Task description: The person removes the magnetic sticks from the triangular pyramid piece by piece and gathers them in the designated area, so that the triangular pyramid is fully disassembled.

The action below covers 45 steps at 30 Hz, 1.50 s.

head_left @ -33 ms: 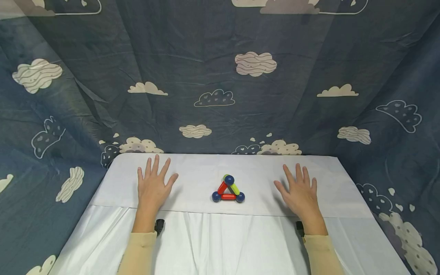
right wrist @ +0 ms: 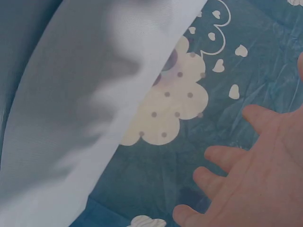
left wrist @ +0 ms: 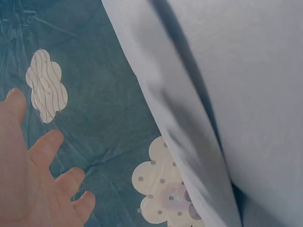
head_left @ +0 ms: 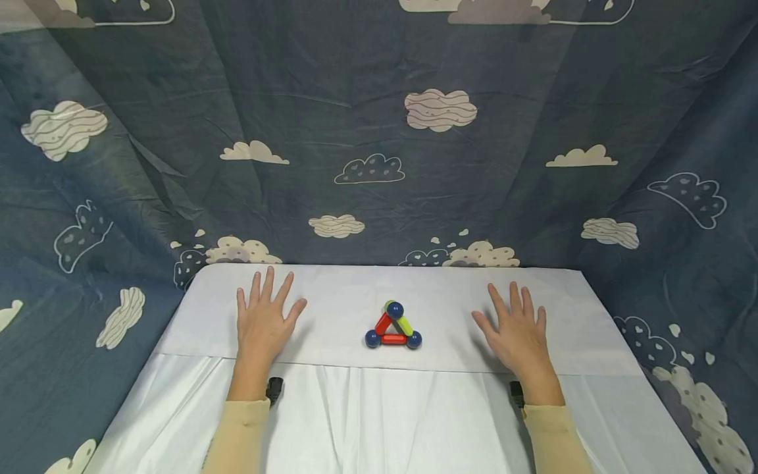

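Observation:
A triangular ball-and-stick toy [head_left: 393, 340] sits mid-table between the two hands in the head view. Dark blue balls form its corners, two red sticks and a yellow-green one its visible sides. Another yellow-green part shows partly behind the top ball. To the left of the toy, my left hand [head_left: 263, 329] is held with fingers spread, holding nothing. My right hand [head_left: 521, 336], on the toy's other side, has its fingers extended and holds nothing either. Each wrist view shows only its own hand, the left hand [left wrist: 23, 179] and the right hand [right wrist: 270, 165], without the toy.
A white cloth covers the table [head_left: 379, 408], with a seam running across it. Behind and at both sides hangs a dark blue cloud-print curtain [head_left: 284, 204]. A small black device [head_left: 274, 390] sits at the left wrist, another black device [head_left: 517, 394] at the right.

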### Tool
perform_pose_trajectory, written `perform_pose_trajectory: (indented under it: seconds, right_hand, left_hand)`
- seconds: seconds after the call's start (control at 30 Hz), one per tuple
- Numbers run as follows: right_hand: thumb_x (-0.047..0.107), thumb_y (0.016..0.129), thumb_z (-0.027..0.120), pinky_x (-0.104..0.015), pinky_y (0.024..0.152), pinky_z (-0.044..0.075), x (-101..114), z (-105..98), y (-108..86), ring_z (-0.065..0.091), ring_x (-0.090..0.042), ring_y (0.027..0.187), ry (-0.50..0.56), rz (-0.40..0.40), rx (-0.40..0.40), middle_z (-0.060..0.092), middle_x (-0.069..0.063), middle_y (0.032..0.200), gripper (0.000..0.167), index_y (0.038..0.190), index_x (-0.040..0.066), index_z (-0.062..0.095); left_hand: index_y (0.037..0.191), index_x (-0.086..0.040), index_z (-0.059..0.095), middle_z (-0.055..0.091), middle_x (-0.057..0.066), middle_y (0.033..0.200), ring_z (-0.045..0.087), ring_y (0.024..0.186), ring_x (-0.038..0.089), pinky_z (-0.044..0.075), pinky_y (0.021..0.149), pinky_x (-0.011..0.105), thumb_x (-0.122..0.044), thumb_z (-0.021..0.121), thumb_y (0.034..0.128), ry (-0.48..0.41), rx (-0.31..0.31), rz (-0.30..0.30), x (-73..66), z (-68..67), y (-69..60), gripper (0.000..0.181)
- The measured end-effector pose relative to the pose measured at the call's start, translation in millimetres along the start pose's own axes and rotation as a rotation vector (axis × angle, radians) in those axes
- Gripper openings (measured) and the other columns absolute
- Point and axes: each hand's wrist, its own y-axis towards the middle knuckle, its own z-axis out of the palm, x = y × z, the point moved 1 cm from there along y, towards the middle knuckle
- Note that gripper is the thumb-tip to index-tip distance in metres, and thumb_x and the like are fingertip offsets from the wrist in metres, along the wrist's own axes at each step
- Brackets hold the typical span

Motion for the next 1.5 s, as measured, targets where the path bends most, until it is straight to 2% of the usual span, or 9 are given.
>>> perform_pose_trajectory:
  seconds: [0.27,0.57,0.9,1.03,1.13,1.23,1.3,1.4,1.5]
  right_hand:
    - [0.069,0.106,0.040,-0.082,0.121,0.006,2.2,-4.3,-1.5,0.007,-0.056,0.161,0.015,-0.004,-0.005,0.014,-0.034,0.173,0.083,0.168,0.015,0.029]
    - [0.066,0.106,0.043,-0.081,0.121,0.010,5.6,-7.3,-2.5,0.012,-0.056,0.160,0.016,-0.025,-0.030,0.019,-0.034,0.172,0.080,0.167,0.015,0.031]
    - [0.056,0.107,0.052,-0.078,0.120,0.020,13.6,-6.3,-4.6,0.030,-0.056,0.151,0.024,-0.092,-0.126,0.033,-0.032,0.165,0.072,0.163,0.013,0.038]
    - [0.055,0.106,0.053,-0.074,0.114,0.031,21.0,-5.1,-5.2,0.039,-0.055,0.144,0.020,-0.108,-0.141,0.042,-0.031,0.159,0.070,0.162,0.014,0.041]
    - [0.056,0.106,0.053,-0.069,0.104,0.040,28.1,-3.6,-5.4,0.049,-0.051,0.133,0.025,-0.116,-0.153,0.050,-0.028,0.149,0.069,0.161,0.015,0.043]
    - [0.056,0.105,0.056,-0.061,0.092,0.044,35.5,-1.0,-5.7,0.058,-0.045,0.117,0.060,-0.122,-0.167,0.059,-0.024,0.134,0.068,0.159,0.016,0.047]
    - [0.055,0.105,0.057,-0.054,0.086,0.045,40.8,0.5,-6.1,0.061,-0.039,0.101,0.094,-0.127,-0.166,0.064,-0.020,0.121,0.066,0.157,0.015,0.049]
    - [0.054,0.105,0.060,-0.042,0.072,0.043,50.0,3.8,-7.1,0.057,-0.026,0.077,0.193,-0.118,-0.120,0.065,-0.011,0.100,0.065,0.155,0.014,0.051]
    - [0.051,0.104,0.063,-0.032,0.064,0.040,59.0,7.9,-8.0,0.048,-0.017,0.065,0.357,-0.080,-0.026,0.061,-0.003,0.085,0.063,0.154,0.015,0.050]
  left_hand:
    - [0.166,-0.025,0.036,0.018,0.015,0.178,0.011,0.166,0.043,0.002,0.129,0.072,-0.066,0.042,0.1053,-0.010,-0.011,0.010,-1.7,-1.5,-1.1,0.074]
    - [0.167,-0.026,0.036,0.019,0.014,0.178,0.014,0.165,0.043,0.005,0.129,0.072,-0.066,0.043,0.1051,-0.027,-0.041,0.032,-10.7,-8.0,-0.3,0.074]
    - [0.166,-0.028,0.037,0.024,0.015,0.177,0.017,0.165,0.041,0.005,0.129,0.071,-0.063,0.046,0.1055,-0.056,-0.073,0.049,-20.2,-12.3,0.2,0.071]
    - [0.166,-0.028,0.038,0.029,0.015,0.175,0.022,0.163,0.042,0.008,0.129,0.070,-0.061,0.049,0.1057,-0.094,-0.088,0.057,-27.8,-14.3,-1.5,0.069]
    - [0.165,-0.027,0.040,0.038,0.016,0.170,0.032,0.159,0.042,0.016,0.129,0.068,-0.057,0.052,0.1064,-0.180,-0.118,0.074,-37.1,-14.7,-2.8,0.066]
    - [0.162,-0.026,0.044,0.050,0.014,0.160,0.046,0.149,0.039,0.032,0.124,0.064,-0.051,0.054,0.1080,-0.346,-0.132,0.084,-48.7,-13.4,-4.2,0.061]
    - [0.161,-0.024,0.046,0.058,0.012,0.151,0.054,0.140,0.035,0.042,0.117,0.061,-0.046,0.054,0.1095,-0.477,-0.127,0.092,-56.6,-11.2,-4.5,0.057]
    - [0.159,-0.021,0.048,0.067,0.011,0.137,0.064,0.126,0.032,0.051,0.108,0.057,-0.040,0.054,0.1109,-0.639,-0.097,0.108,-67.9,-6.6,-5.1,0.052]
    - [0.157,-0.020,0.050,0.072,0.010,0.126,0.070,0.116,0.029,0.055,0.105,0.052,-0.036,0.055,0.1113,-0.731,-0.050,0.127,-78.7,1.7,-3.8,0.049]
